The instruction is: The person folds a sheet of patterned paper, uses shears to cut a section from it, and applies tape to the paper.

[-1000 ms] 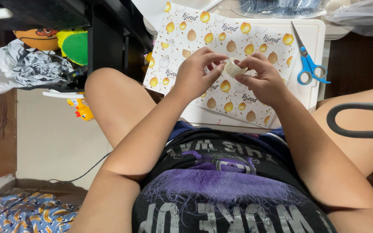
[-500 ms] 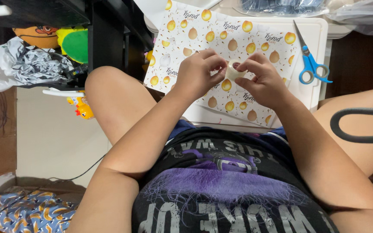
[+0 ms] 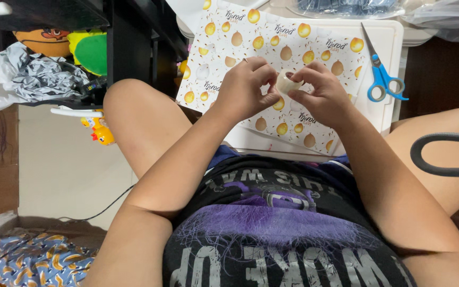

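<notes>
Tape roll [image 3: 287, 83] pinched between left hand [image 3: 245, 90] and right hand [image 3: 322, 95] (scissors [image 3: 381, 72] well apart).

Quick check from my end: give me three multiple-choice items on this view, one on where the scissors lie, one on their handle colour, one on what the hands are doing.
1. The scissors lie:
A. on the white board, right of the patterned paper
B. on the floor
C. in the left hand

2. Their handles are:
A. red
B. blue
C. black

3. The tape roll is:
A. flat on the paper
B. held between both hands
C. on the person's lap

Answers: 1 A, they rest on the board beside the paper. 2 B, both loops are blue. 3 B, left hand and right hand pinch it above the paper.
</notes>
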